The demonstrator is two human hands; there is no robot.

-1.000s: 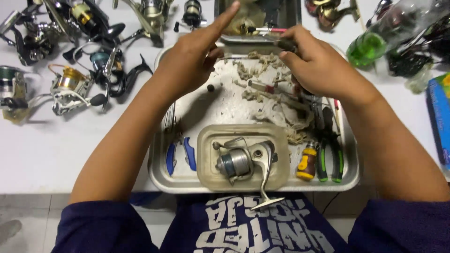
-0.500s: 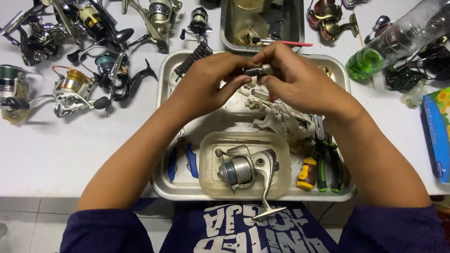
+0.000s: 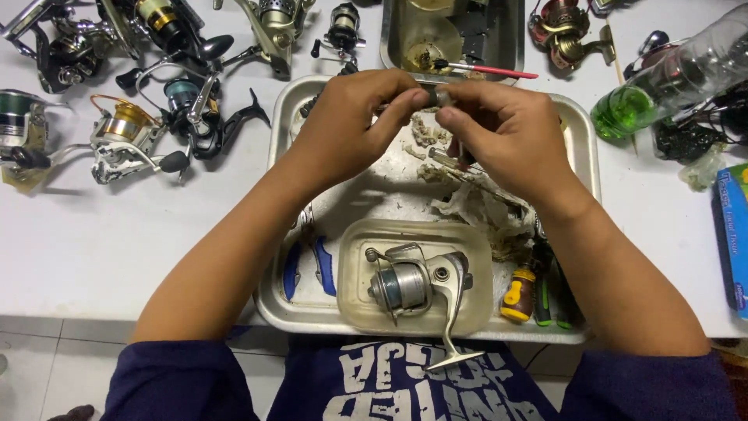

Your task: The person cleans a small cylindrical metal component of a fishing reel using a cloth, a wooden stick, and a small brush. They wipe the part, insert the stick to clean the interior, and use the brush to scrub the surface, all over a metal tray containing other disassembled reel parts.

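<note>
Fingertips of both hands are being pressed onto a small dark-and-silver cylindrical metal part, which is being held in the air above the far end of the large shallow steel tray; the left hand is being closed round its dark end with thumb and forefinger pinching, while the right hand is being curled with its fingertips gripping the silvery end. Judging by the opposed grips, the piece is being twisted or fitted together, and a firm counter-hold with careful alignment is being called for in the next move. Beneath the hands, crumpled dirty white tissue is being left strewn in the tray, and a silver spinning fishing reel is being kept in a clear plastic tub at the near edge, beside green-handled pliers
</note>
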